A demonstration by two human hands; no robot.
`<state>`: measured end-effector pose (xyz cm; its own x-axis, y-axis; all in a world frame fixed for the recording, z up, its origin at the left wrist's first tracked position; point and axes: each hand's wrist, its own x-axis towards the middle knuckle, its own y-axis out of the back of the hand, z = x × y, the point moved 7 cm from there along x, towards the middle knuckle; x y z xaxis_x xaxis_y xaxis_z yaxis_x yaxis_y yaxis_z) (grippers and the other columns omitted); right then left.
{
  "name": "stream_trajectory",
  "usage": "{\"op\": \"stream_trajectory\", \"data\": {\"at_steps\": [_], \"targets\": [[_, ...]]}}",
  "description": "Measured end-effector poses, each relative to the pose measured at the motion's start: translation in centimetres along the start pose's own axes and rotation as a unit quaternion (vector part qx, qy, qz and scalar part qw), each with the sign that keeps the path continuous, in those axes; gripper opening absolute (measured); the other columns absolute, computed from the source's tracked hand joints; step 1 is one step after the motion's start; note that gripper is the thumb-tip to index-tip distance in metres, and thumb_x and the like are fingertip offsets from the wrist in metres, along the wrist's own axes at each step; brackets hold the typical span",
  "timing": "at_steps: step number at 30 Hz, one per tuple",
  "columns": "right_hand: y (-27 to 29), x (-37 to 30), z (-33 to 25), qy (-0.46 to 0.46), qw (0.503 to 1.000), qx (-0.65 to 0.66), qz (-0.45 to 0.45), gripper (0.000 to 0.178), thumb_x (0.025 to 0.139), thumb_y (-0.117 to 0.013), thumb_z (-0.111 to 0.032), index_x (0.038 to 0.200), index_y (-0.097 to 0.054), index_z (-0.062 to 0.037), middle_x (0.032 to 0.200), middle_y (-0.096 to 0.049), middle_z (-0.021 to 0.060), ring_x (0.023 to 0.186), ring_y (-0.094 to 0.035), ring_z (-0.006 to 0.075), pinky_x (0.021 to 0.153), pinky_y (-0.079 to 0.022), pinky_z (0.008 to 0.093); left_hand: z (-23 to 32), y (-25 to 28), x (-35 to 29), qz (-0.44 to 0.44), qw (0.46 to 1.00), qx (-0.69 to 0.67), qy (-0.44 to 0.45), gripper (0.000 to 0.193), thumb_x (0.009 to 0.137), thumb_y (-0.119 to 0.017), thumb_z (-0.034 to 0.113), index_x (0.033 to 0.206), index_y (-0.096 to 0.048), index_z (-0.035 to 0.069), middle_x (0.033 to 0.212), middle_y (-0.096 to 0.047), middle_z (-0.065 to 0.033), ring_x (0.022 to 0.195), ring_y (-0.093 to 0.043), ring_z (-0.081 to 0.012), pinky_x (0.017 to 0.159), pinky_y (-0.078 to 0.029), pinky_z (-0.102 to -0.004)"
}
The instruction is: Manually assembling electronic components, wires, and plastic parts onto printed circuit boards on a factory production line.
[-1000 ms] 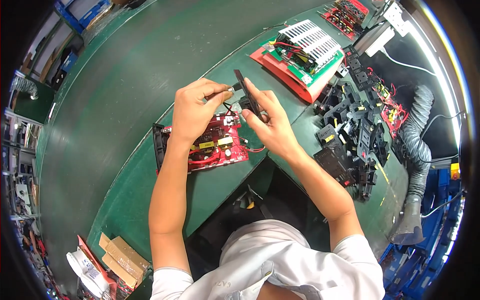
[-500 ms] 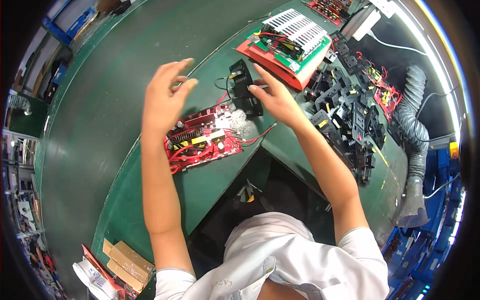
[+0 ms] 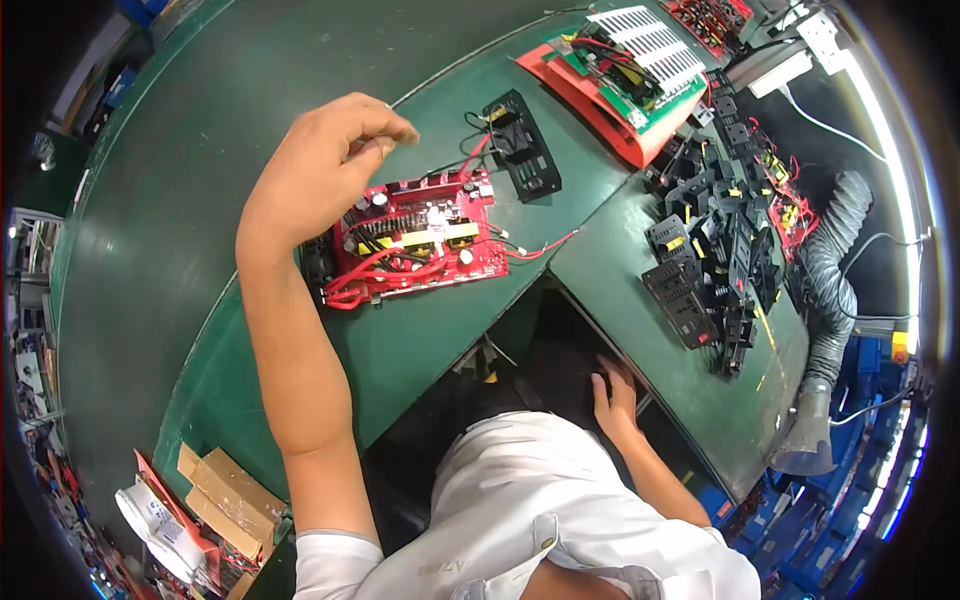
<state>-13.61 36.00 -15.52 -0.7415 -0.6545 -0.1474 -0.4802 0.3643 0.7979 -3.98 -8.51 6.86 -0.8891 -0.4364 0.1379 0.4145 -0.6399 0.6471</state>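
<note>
My left hand hovers over the upper left part of a red circuit board, its fingers loosely bent and nothing visible in them. Red and black wires, yellow-wrapped parts and capacitors cover the board, and a black fan part shows below my left wrist. Beyond the board's upper right corner lies a black slotted end panel, flat on the green bench and joined to thin wires. Down in the dark gap by the bench edge is my right hand, thumb apart from the fingers, holding nothing that I can see.
Several black panels are heaped on the right. A green board under a white slotted cover rests on an orange-red casing at the back. A grey flexible duct stands far right; a cardboard box sits lower left.
My right hand has left the black panel and dropped to the gap below the bench edge. The panel now lies flat. My left hand's fingers have drawn closer together, and the view has shifted.
</note>
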Motion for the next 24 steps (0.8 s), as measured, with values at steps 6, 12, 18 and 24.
{"op": "stream_trajectory", "data": {"at_steps": [6,12,18,24], "targets": [[-3.6,-0.7,12.0,-0.311,0.935,0.164,0.052,0.068,0.098,-0.054,-0.046,0.148,-0.039,-0.0029,0.155,-0.035,0.0205,0.143,-0.032,0.0353,0.116,-0.026,0.0401,-2.3,-4.9,0.9,-0.031,0.980,0.192,0.044,0.040,0.086,-0.067,0.013,0.125,-0.061,0.004,0.122,-0.063,-0.0174,0.112,-0.059,-0.0343,0.097,-0.047,-0.0399],[-10.0,-7.1,22.8,-0.372,0.864,0.334,-0.056,0.076,0.098,-0.045,-0.057,0.153,-0.032,-0.0061,0.159,-0.029,0.0167,0.146,-0.027,0.0296,0.116,-0.028,0.0383,-3.6,-7.0,1.7,-0.065,0.981,0.163,0.076,0.037,0.090,-0.063,0.010,0.126,-0.061,0.007,0.103,-0.069,-0.0169,0.091,-0.066,-0.0341,0.083,-0.050,-0.0406],[-9.2,-10.8,19.5,-0.505,0.799,0.302,-0.123,0.066,0.096,-0.046,-0.053,0.140,-0.050,-0.0040,0.139,-0.054,0.0203,0.124,-0.055,0.0294,0.101,-0.045,0.0456,-3.4,-5.8,1.7,-0.006,0.977,0.194,0.086,0.029,0.088,-0.063,0.008,0.117,-0.068,0.010,0.093,-0.071,-0.0135,0.085,-0.066,-0.0333,0.079,-0.050,-0.0414],[-10.1,-9.6,23.3,-0.595,0.778,0.112,-0.168,0.043,0.096,-0.045,-0.041,0.122,-0.063,-0.0118,0.119,-0.065,0.0126,0.104,-0.063,0.0282,0.077,-0.054,0.0417,-3.3,-5.2,1.5,0.017,0.966,0.228,0.122,0.028,0.089,-0.059,0.011,0.115,-0.069,0.011,0.089,-0.070,-0.0135,0.084,-0.066,-0.0341,0.079,-0.051,-0.0422]]}}
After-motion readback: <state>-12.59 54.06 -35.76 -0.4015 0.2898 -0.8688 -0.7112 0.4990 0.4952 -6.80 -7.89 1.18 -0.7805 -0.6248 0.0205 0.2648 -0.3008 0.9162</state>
